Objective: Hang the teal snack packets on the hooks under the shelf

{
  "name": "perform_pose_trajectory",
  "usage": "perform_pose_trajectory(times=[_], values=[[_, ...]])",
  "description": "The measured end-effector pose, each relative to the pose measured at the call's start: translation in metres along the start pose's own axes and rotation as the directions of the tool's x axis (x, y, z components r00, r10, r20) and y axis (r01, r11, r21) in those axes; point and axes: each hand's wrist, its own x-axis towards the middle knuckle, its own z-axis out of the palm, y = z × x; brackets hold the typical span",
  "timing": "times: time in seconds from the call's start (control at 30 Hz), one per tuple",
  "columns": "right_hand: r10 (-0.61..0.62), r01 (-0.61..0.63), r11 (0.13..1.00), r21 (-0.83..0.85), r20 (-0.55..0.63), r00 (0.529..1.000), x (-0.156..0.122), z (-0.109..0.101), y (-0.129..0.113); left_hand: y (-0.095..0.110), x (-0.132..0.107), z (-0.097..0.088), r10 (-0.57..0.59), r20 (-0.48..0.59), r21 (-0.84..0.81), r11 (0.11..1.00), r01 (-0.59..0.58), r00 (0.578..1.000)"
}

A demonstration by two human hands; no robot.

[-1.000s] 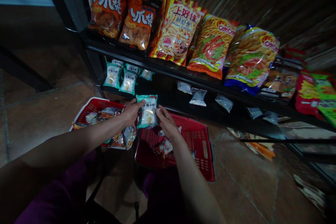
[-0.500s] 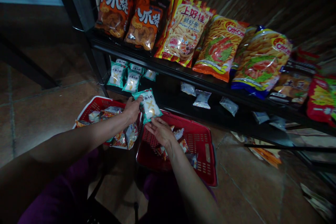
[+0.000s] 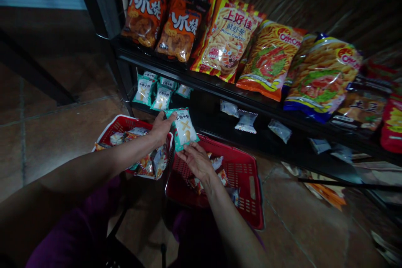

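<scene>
So I've got one small teal snack packet pinched in my left hand, thumb on its top-left corner and fingers curled behind the edge, closed firmly on it. The packet's tilted: its long axis runs from the upper left down to the lower right, printed face up toward the camera, with the label end up near my thumb. It's held in the air just above the gap between the two baskets, in front of the lower shelf.

My right hand sits right under the packet's bottom edge, palm up, fingers loosely spread and half open. The fingertips look to be just touching the bottom corner, but it isn't gripping anything that I can tell.

Going outward from the grip: two red baskets, one to the left under my left wrist with a heap of mixed packets, and one under and to the right of my right hand with a few packets. Just beyond my left hand, on the lower shelf, I count four more of the same teal packets standing in a cluster. To the right of the grip on that shelf lie three small clear packets. Up above, the top shelf has two orange bags, one prawn cracker bag and two shrimp chip bags.
</scene>
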Motion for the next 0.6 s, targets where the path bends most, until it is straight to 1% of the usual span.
perform_pose_trajectory(times=[0.1,0.2,0.27,0.33,0.43,0.53,0.6], values=[[-0.023,0.023,1.0,-0.005,-0.006,1.0,-0.001,0.001,0.0,0.001,0.001,-0.001,0.003,0.005,-0.028,1.0,-0.003,1.0],[-0.035,0.035,0.999,-0.022,-0.012,0.999,-0.001,0.001,0.0,0.006,0.001,-0.002,-0.047,0.003,-0.075,0.996,0.047,0.999],[-0.035,0.034,0.999,-0.027,-0.028,0.999,-0.001,0.001,0.0,0.01,0.001,-0.002,-0.113,0.047,-0.09,0.989,0.117,0.992],[-0.029,0.027,0.999,-0.046,-0.039,0.999,-0.001,0.0,0.001,0.016,0.002,-0.004,-0.164,0.119,-0.084,0.981,0.175,0.979],[-0.038,0.034,0.995,-0.093,-0.044,0.998,-0.002,0.0,0.004,0.021,0.004,-0.006,-0.19,0.2,-0.054,0.977,0.204,0.961],[-0.056,0.053,0.993,-0.109,-0.029,0.998,-0.003,-0.001,0.009,0.023,0.007,-0.009,-0.189,0.233,-0.054,0.977,0.207,0.954],[-0.087,0.086,0.993,-0.084,-0.018,0.996,-0.003,-0.001,0.01,0.022,0.009,-0.01,-0.198,0.222,-0.088,0.971,0.222,0.955]])
